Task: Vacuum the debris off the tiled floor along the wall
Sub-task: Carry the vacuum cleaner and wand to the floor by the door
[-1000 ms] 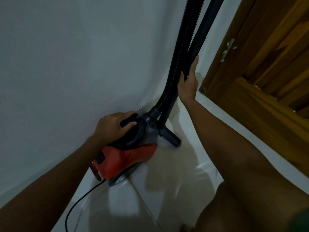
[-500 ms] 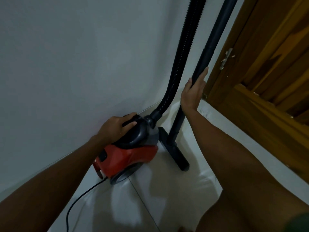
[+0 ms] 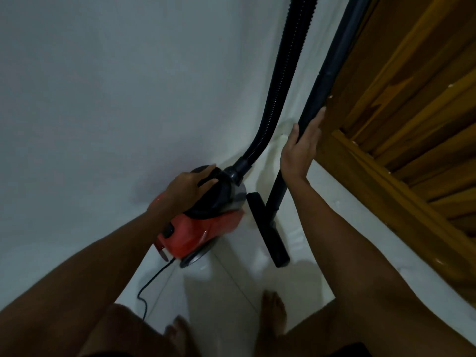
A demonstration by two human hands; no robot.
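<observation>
The vacuum (image 3: 203, 228) is gripped by the left hand (image 3: 188, 188), the wand (image 3: 319, 99) by the right hand (image 3: 300, 150) — positioning, suction strokes along the wall (image 3: 116, 99) being needed next.

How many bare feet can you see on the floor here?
2. One foot stands on the white tiles below the black floor nozzle; the other foot is nearer the power cord, partly cut off at the bottom edge.

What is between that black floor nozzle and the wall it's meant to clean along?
The red vacuum body, gripped by the left hand, sits against the wall, with the floor nozzle on its outer side. The right hand holds the wand.
</observation>
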